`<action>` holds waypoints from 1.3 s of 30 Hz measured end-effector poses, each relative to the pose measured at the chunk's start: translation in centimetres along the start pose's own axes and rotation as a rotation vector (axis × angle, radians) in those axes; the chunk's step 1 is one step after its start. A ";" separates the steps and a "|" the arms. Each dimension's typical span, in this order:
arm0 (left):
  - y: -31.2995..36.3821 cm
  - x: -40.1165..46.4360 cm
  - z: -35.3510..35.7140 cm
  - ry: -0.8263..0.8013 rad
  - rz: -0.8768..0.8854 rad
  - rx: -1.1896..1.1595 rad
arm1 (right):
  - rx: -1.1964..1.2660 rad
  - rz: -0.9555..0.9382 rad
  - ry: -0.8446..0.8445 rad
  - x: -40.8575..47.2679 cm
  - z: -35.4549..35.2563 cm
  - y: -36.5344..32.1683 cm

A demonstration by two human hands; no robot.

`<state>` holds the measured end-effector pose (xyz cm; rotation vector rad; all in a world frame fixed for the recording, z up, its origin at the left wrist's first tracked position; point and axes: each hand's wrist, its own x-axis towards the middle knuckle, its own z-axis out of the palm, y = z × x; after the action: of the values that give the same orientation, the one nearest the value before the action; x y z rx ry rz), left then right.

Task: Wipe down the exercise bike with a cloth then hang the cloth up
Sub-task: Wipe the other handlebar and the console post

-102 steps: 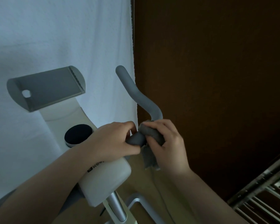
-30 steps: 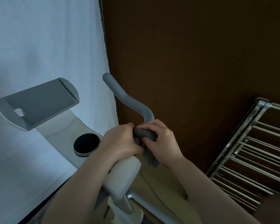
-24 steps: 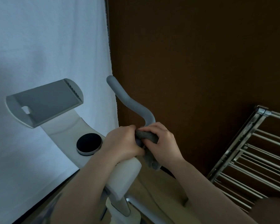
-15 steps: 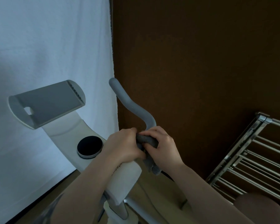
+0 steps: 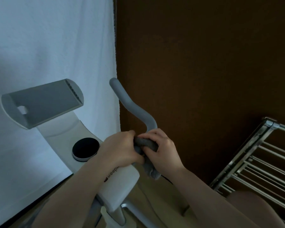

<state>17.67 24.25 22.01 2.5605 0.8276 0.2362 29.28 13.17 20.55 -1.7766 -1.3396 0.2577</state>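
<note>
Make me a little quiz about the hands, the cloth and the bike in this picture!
1. True or false: the grey cloth is hanging on the metal rack.
2. Which hand wraps the cloth round the handlebar? A) left hand B) right hand
3. Fill in: the round black dial sits to the ___ of the left hand.

Key: 1 false. 2 B, the right hand. 3 left.
</note>
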 end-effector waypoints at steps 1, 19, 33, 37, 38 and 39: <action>0.0 0.0 0.0 -0.009 -0.013 -0.004 | 0.003 -0.003 -0.017 0.0 -0.2 0.1; 0.5 -0.9 -0.5 -0.014 -0.014 -0.038 | 0.071 -0.077 0.073 -0.6 0.8 1.8; 0.4 -0.8 -0.4 -0.006 -0.006 -0.032 | -0.092 -0.079 0.196 -1.4 1.5 0.9; 0.4 -0.6 -0.5 -0.031 -0.031 -0.015 | -0.127 -0.089 0.206 -0.3 0.4 2.2; 0.4 -0.6 -0.6 -0.051 -0.044 -0.001 | -0.137 -0.046 0.269 0.0 0.4 2.2; 0.5 -0.6 -0.6 -0.069 -0.052 0.008 | -0.144 -0.012 0.311 -0.1 0.7 1.8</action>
<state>17.26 23.80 22.79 2.5351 0.8690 0.1277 30.07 13.40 18.76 -1.8386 -1.1667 -0.1224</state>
